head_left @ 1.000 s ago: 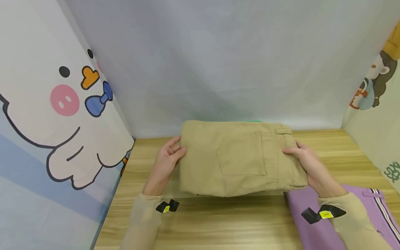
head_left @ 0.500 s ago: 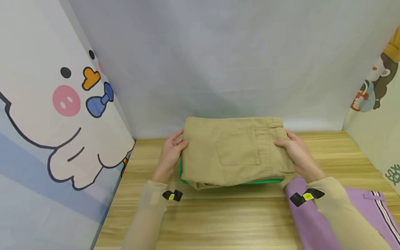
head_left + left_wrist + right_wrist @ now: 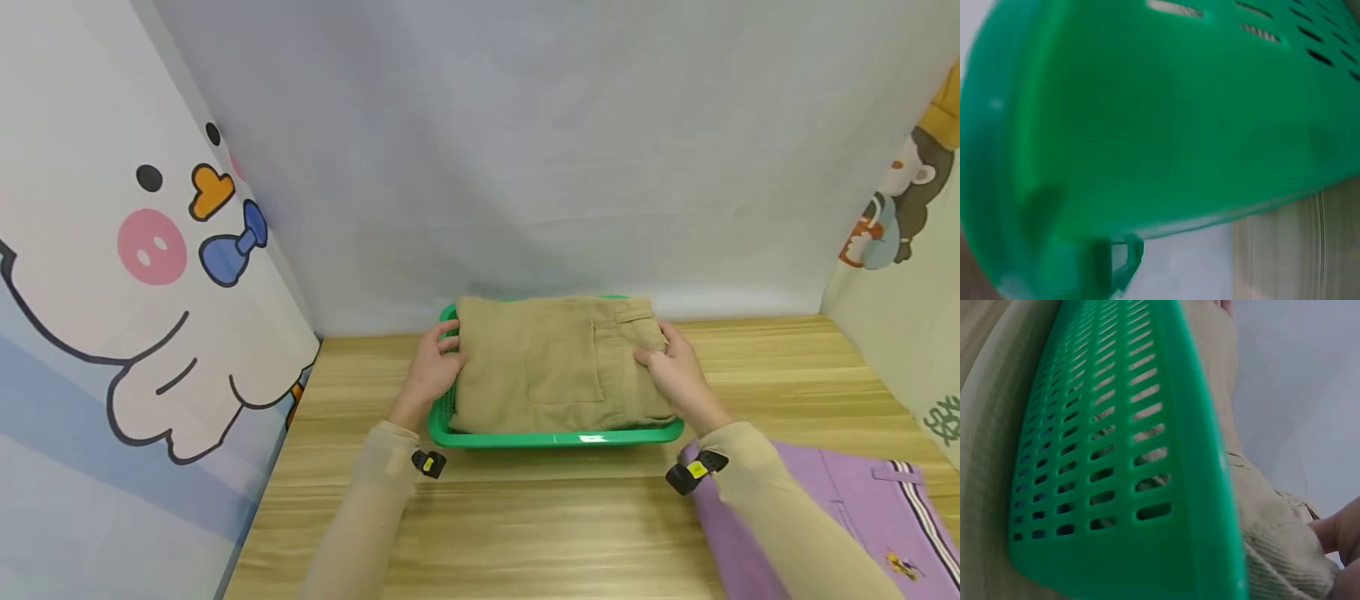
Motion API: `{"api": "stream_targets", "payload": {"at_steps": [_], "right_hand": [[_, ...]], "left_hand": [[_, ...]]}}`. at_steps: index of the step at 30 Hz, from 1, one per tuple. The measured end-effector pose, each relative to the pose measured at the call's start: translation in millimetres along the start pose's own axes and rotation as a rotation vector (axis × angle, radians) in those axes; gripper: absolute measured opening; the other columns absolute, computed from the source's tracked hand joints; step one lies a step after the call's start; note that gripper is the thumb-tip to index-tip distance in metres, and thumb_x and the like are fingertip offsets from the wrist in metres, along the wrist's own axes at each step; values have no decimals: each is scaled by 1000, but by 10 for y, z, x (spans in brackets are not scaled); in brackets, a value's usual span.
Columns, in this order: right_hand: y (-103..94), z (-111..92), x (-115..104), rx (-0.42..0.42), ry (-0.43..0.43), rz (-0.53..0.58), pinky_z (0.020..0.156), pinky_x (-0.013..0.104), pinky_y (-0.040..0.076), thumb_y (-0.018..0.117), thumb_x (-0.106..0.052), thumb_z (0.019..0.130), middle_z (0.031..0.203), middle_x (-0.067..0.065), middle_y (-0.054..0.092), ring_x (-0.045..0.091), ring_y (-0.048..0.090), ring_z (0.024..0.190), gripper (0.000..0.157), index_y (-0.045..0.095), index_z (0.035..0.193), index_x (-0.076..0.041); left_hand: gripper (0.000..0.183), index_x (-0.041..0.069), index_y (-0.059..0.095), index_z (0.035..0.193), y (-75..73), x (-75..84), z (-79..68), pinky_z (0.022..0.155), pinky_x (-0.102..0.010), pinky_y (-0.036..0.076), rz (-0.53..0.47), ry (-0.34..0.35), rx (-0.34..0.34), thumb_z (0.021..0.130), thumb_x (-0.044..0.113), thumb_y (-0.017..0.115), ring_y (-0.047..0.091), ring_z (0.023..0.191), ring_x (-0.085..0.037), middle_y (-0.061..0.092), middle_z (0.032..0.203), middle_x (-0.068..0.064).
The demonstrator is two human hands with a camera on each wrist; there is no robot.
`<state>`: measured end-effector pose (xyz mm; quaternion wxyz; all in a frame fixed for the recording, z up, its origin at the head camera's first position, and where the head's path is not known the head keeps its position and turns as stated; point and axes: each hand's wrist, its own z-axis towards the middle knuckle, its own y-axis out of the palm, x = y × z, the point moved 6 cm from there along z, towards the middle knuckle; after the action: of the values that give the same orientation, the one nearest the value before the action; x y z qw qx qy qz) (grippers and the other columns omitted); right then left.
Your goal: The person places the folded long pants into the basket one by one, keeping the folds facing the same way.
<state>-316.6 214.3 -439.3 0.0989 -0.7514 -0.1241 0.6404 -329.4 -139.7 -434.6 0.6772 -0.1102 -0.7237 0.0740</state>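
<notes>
Folded khaki trousers [image 3: 562,362], back pocket uppermost, lie within the green plastic basket [image 3: 555,439], whose front and left rims show around them. My left hand [image 3: 431,371] is at their left edge beside the basket's left rim, thumb on the cloth; its other fingertips are partly hidden. At the waistband end, my right hand [image 3: 678,371] grips the right edge, thumb on top. The right wrist view has the basket's slotted wall [image 3: 1104,444] with khaki cloth [image 3: 1279,531] above its rim. Basket wall [image 3: 1179,125] fills most of the left wrist view, the fingers hidden there.
Purple folded trousers [image 3: 840,492] with a striped waistband lie at the right front, partly under my right forearm. The wooden table [image 3: 540,525] meets a pale back curtain [image 3: 562,167]. Printed cartoon panels [image 3: 82,333] stand at the sides.
The khaki trousers have moved left and down into the green basket, with both hands holding their ends. More of the basket's rim shows now. The purple trousers have stayed in place.
</notes>
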Motion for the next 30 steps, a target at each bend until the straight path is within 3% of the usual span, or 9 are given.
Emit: {"api": "stream_targets", "payload": {"at_steps": [5,9,13,16,19,22,25,28,30], "right_hand": [[52,20,-31,15,-1,-80,122,64,39,45,-12,110,172,32,22,52,35,153,73,6,171,-1],[88,30,-66,3,-25,-207,125,71,27,40,-15,111,174,34,7,57,16,159,73,-1,170,2],[144,56,-76,19,-92,-405,78,51,59,39,-14,110,114,39,63,47,69,97,72,-1,167,8],[185,69,-88,46,-154,-549,45,31,40,41,-10,107,64,8,50,21,47,48,70,6,162,16],[212,41,-152,71,-215,-642,40,25,33,44,-7,105,55,0,43,12,39,41,69,11,159,20],[231,-25,-273,127,-326,-710,44,31,45,50,-2,104,77,23,65,22,52,49,67,17,158,20],[298,-76,-375,168,-459,-783,72,47,64,56,1,101,133,43,58,45,70,98,62,32,155,20],[394,-63,-373,141,-533,-865,111,64,50,57,-2,102,160,44,33,62,38,146,53,44,149,20],[428,-30,-308,89,-503,-935,118,65,43,55,-9,105,164,42,29,61,32,151,55,44,151,19]], "left_hand": [[65,3,40,163,-30,-10,-6,116,-56,49,68,-21,39,100,-2,57,59,138,-43,55,154,-29],[66,-1,39,163,-62,37,-24,119,-56,46,124,-24,58,99,-4,56,55,143,-44,51,157,-32],[66,-4,41,160,-36,62,-31,118,-56,48,313,20,95,95,-4,51,55,143,-44,55,154,-31],[61,-6,41,159,59,77,-67,116,-56,49,509,99,95,98,-2,48,60,136,-46,58,149,-32],[56,-6,44,158,177,121,-144,119,-60,45,695,210,84,103,3,49,54,140,-49,51,156,-32],[53,-1,48,157,289,139,-194,124,-64,36,850,288,38,107,15,55,38,154,-49,36,169,-28],[57,4,44,161,366,71,-191,127,-69,27,950,301,-56,111,30,54,23,162,-46,25,175,-23],[64,10,34,167,393,-56,-167,129,-72,14,1015,268,-132,113,40,49,12,166,-43,17,178,-20],[67,12,29,169,401,-134,-154,130,-73,7,1054,239,-159,113,45,46,8,167,-41,13,179,-18]]}}
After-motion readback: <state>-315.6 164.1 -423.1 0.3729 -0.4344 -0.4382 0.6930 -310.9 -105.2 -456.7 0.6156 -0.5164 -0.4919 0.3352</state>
